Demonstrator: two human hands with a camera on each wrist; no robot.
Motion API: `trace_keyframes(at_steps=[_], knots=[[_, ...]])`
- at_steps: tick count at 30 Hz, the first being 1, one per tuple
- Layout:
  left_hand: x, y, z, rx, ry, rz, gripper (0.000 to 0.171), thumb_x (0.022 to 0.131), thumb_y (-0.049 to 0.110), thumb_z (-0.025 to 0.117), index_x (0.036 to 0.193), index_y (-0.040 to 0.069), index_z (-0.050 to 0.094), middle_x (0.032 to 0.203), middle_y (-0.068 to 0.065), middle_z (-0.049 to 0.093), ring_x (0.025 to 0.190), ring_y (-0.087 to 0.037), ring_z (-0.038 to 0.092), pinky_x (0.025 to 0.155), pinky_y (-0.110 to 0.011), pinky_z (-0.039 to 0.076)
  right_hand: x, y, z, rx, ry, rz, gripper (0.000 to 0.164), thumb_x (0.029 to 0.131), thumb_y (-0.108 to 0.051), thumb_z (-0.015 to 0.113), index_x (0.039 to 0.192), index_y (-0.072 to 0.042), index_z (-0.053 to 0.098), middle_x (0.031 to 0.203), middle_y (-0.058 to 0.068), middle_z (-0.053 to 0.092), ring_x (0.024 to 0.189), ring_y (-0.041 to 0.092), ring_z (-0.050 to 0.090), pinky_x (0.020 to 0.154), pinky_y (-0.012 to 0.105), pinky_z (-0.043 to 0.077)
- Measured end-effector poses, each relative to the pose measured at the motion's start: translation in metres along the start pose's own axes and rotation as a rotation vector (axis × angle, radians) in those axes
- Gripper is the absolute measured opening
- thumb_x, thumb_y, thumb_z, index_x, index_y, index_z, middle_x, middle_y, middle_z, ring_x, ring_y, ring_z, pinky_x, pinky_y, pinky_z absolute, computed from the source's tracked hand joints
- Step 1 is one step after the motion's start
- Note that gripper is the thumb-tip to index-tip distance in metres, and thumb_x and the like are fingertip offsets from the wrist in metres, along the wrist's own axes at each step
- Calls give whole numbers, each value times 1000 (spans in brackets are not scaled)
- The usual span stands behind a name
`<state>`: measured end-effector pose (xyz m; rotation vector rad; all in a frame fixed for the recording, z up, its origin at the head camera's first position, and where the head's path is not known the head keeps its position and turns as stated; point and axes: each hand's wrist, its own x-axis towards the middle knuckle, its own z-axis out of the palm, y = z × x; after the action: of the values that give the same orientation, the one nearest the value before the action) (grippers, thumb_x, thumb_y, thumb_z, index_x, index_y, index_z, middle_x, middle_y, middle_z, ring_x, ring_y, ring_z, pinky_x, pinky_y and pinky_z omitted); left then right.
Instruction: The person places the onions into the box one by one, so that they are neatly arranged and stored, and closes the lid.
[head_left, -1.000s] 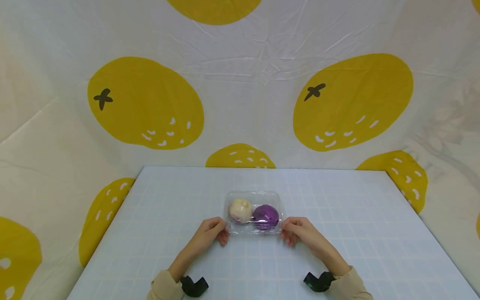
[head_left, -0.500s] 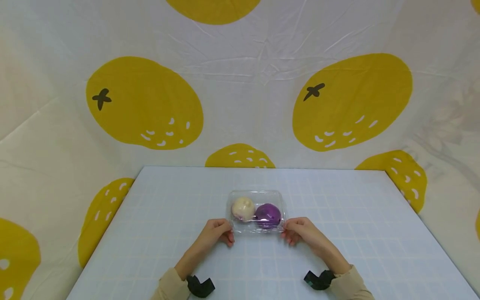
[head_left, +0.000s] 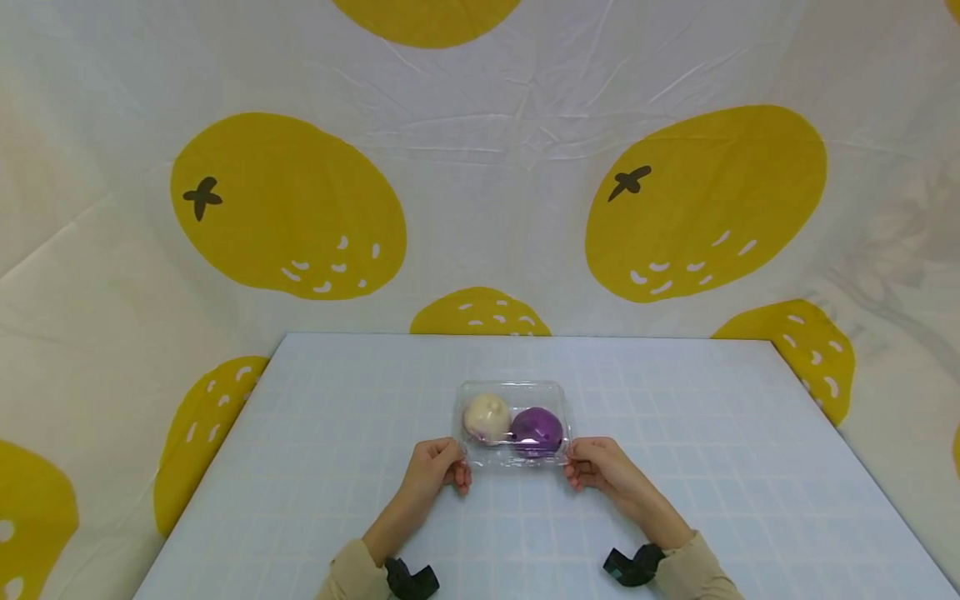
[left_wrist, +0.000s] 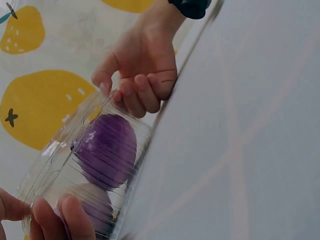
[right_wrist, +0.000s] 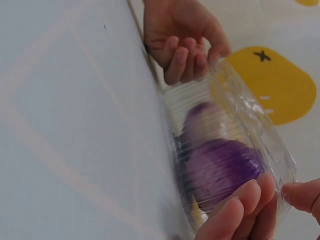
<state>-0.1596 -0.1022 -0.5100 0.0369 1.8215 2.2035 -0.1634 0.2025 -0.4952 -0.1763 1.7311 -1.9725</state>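
Note:
A clear plastic clamshell box [head_left: 512,390] lies on the table in the head view, its lid down over two round vegetable-like things. One of these is cream-white [head_left: 486,418] with a purplish tinge low down, and the other is glossy purple [head_left: 537,432]; their exact kind is unclear. At the box's near left corner, my left hand [head_left: 433,468] pinches the rim between thumb and fingers. My right hand [head_left: 602,468] pinches the near right corner the same way. Both wrist views show thumb and fingertips at the rim seam; whether the lid is latched cannot be told.
The pale gridded table [head_left: 337,400] spreads out around the box. Behind it hangs a white cloth [head_left: 495,200] printed with big yellow fruit. A black strap piece [head_left: 633,565] sits at my right wrist, another black strap piece [head_left: 412,579] at my left.
Over the first half second the box shifted slightly right, my left hand going with it. Since then my left forearm has swung a little inward, while the box stays nearly still.

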Motion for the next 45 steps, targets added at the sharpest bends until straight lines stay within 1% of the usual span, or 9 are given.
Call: trace_keyframes(at_steps=[8,15,19,24,31,34,41,45], knots=[[0,-5,5,-2,43,32,21,88,-5,45,69,-6,51,56,-8,54,49,-17,55,51,-27,53,1,3,1,2,33,-5,22,93,-4,46,78,-8,61,74,0,63,65,9,58,61,23,51],[-1,-7,6,30,70,49,22,87,-4,42,67,-3,51,57,-7,55,48,-16,55,50,-26,53,3,4,1,11,42,-3,24,93,-2,45,78,-9,62,73,0,64,65,9,59,62,22,52],[-3,-6,10,39,103,54,21,85,-5,43,66,-3,51,55,-6,55,46,-15,55,49,-26,52,2,4,1,9,42,2,23,93,-2,46,78,-9,62,74,0,64,66,9,59,62,23,53],[-4,-6,13,47,136,60,22,86,-5,43,65,-3,50,55,-6,56,44,-15,54,48,-26,52,1,2,2,2,42,11,21,93,-4,47,78,-9,61,74,0,64,67,10,59,63,23,53],[-4,-11,14,34,159,82,20,87,-6,43,68,-13,46,53,-7,54,43,-15,53,46,-26,51,2,2,1,-5,31,16,21,93,-4,48,78,-8,62,75,1,64,68,10,59,63,24,53],[-3,-12,14,36,166,90,19,86,-7,43,67,-12,46,53,-7,53,42,-15,53,46,-26,51,3,2,1,-11,26,16,21,93,-4,48,78,-8,62,76,1,64,68,11,59,64,24,54],[-1,-14,13,47,161,101,21,85,-5,44,65,-2,47,53,-6,54,42,-15,53,45,-26,51,3,4,-1,-15,31,6,21,92,-3,47,77,-9,62,74,0,65,67,10,59,63,24,54],[-1,-14,12,58,165,102,22,85,-4,44,64,0,47,53,-6,54,43,-14,53,45,-26,51,4,6,0,-13,32,4,23,92,-2,46,78,-9,63,74,0,65,67,9,59,63,24,54]])
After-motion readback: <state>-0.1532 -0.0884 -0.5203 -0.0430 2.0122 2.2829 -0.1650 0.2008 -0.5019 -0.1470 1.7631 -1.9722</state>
